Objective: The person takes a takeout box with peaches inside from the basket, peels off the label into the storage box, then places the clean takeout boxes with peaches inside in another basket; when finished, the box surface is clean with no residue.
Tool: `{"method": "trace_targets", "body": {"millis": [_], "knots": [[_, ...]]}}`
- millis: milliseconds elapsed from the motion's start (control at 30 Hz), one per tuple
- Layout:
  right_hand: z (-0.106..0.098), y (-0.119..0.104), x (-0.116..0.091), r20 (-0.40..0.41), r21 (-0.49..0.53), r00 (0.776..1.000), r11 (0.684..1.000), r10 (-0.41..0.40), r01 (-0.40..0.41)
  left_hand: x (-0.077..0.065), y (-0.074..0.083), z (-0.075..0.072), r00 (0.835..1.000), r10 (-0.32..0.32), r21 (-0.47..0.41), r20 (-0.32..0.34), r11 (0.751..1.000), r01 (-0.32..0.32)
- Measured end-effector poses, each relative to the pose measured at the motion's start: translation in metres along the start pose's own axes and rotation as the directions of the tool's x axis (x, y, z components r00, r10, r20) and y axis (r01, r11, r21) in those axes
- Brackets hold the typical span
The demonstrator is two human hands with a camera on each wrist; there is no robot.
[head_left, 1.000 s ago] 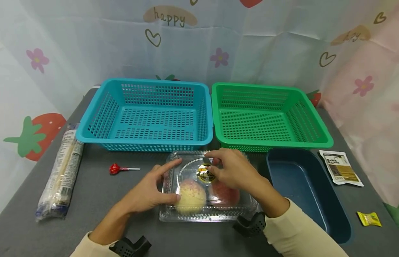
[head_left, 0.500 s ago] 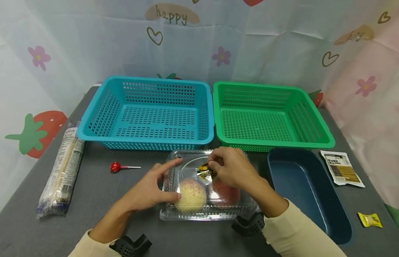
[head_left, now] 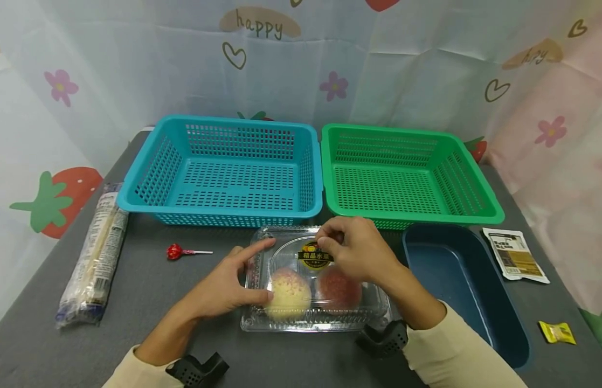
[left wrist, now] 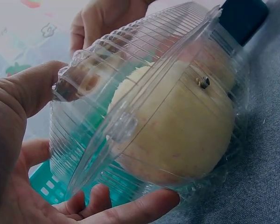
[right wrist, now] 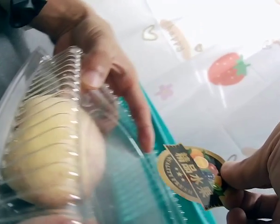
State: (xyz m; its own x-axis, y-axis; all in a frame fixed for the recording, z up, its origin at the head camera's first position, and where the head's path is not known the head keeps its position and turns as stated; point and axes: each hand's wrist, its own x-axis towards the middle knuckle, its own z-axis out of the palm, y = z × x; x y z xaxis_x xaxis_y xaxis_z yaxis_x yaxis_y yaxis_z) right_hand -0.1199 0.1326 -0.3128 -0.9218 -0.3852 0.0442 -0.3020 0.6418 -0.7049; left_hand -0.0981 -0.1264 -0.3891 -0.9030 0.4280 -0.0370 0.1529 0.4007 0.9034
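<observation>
A clear plastic clamshell box (head_left: 262, 318) lies on the table in the head view. Inside it are a pale yellow, pink-flushed fruit (head_left: 288, 296) and a redder round fruit (head_left: 339, 291). My left hand (head_left: 228, 285) rests on the box's left side, thumb and forefinger spread wide, the thumb on the lid's top edge in the right wrist view. Between thumb and finger, my right hand (head_left: 361, 248) pinches a round black-and-gold sticker label (right wrist: 191, 175). The label overlaps the lid in the head view; the right wrist view shows it held up beside the box.
Behind stand a blue basket (head_left: 240, 207) and a green basket (head_left: 412, 214). A dark blue tray (head_left: 468, 291), a white-and-brown packet (head_left: 516, 256) and a yellow wrapped sweet (head_left: 558, 332) are on the right. Leftward lie a red lollipop (head_left: 174, 251) and a long wrapped package (head_left: 94, 258).
My right hand has drawn the label slightly rightward; it looked folded half a second ago and now shows its printed face flat. The left hand keeps its place on the box.
</observation>
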Motion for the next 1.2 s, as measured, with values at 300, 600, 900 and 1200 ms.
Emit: {"method": "trace_targets", "body": {"millis": [300, 600, 900, 1200], "knots": [[-0.033, 0.002, -0.007, 0.099, 0.177, 0.994, 0.983, -0.054, 0.035, 0.000, 0.001, 0.000, 1.000, -0.016, 0.009, 0.012, 1.000, 0.016], [-0.065, 0.001, -0.020, 0.146, 0.223, 0.989, 0.975, -0.033, 0.000, 0.000, 0.003, -0.001, 0.999, -0.031, 0.007, 0.024, 0.999, 0.031], [-0.097, 0.011, -0.040, 0.100, 0.187, 0.994, 0.982, -0.033, 0.014, 0.000, 0.003, -0.002, 0.999, -0.046, -0.001, 0.024, 0.999, 0.046], [-0.127, 0.039, -0.060, 0.071, 0.173, 0.997, 0.985, -0.013, 0.000, -0.001, 0.003, -0.003, 0.998, -0.047, -0.034, 0.032, 0.998, 0.048]]}}
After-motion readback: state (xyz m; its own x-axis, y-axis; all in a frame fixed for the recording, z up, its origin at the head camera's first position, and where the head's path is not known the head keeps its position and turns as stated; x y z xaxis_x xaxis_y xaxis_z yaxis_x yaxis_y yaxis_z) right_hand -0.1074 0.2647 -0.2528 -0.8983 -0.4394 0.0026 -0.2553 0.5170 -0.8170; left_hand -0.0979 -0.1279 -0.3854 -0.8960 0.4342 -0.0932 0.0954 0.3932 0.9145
